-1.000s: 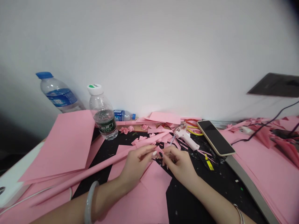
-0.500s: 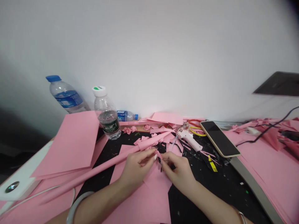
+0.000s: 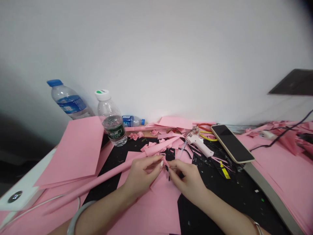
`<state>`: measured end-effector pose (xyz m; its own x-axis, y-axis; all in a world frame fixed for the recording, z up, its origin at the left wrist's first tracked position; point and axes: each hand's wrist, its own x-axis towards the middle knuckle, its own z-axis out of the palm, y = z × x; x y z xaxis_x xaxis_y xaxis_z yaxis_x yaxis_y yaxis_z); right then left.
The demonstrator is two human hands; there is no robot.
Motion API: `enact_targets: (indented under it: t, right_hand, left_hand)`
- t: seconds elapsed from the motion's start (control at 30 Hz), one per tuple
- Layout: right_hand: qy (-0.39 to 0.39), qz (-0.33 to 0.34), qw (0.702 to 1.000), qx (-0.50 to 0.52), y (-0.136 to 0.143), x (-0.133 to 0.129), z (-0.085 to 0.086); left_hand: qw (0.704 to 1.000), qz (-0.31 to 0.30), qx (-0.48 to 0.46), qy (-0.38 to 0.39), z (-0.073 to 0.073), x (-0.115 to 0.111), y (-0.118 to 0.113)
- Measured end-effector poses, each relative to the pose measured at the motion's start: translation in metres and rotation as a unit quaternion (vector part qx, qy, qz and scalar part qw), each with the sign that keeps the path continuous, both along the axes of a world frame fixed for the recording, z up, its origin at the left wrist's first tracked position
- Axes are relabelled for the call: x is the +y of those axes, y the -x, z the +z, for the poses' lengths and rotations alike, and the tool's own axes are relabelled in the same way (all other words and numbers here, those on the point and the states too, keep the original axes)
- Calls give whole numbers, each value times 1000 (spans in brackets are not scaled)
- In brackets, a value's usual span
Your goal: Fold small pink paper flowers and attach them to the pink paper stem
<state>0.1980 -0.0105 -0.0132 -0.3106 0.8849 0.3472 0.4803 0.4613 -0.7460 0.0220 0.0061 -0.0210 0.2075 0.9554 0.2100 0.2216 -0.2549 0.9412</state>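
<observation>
Between my two hands is a small folded piece of pink paper (image 3: pixel 165 162), mostly covered by the fingers. My left hand (image 3: pixel 144 173) pinches it from the left with thumb and forefinger. From the right, my right hand (image 3: pixel 187 176) pinches the same piece; a small dark spot shows by its fingertips, too small to name. Both hands are above a flat pink sheet (image 3: pixel 149 212) on the black table surface. Just beyond them lies a long rolled pink paper tube (image 3: pixel 114 170), with small folded pink paper pieces (image 3: pixel 150 145) behind it.
A pale pink glue gun (image 3: pixel 200 145) and a phone (image 3: pixel 232 143) lie to the right. A water bottle (image 3: pixel 113 127) stands at the left, beside stacked pink sheets (image 3: pixel 73 150). More pink paper (image 3: pixel 288 182) covers the far right, crossed by a dark cable (image 3: pixel 281 137).
The view has shifted slightly, so the objects on the right appear a little farther right. Both hands keep their pinch on the paper, with only slight finger movement.
</observation>
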Motion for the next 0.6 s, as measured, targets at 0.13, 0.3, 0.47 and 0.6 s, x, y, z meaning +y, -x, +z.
enact_targets:
  t: [0.13,0.3,0.47,0.6]
  right_hand:
    - [-11,8,1000,-8,0,0,0]
    - [1,5,1000,-5,0,0,1]
    - [15,-1,1000,-7,1,1,-1]
    - [15,1,1000,-14,1,1,0]
  left_hand:
    - [999,-8,15,-33,-1,0,0]
    - [999,3,23,-29,-2,-1,1]
    - [1000,9,-9,18,-2,-1,1]
    - [998,20,-48,44,1,-2,1]
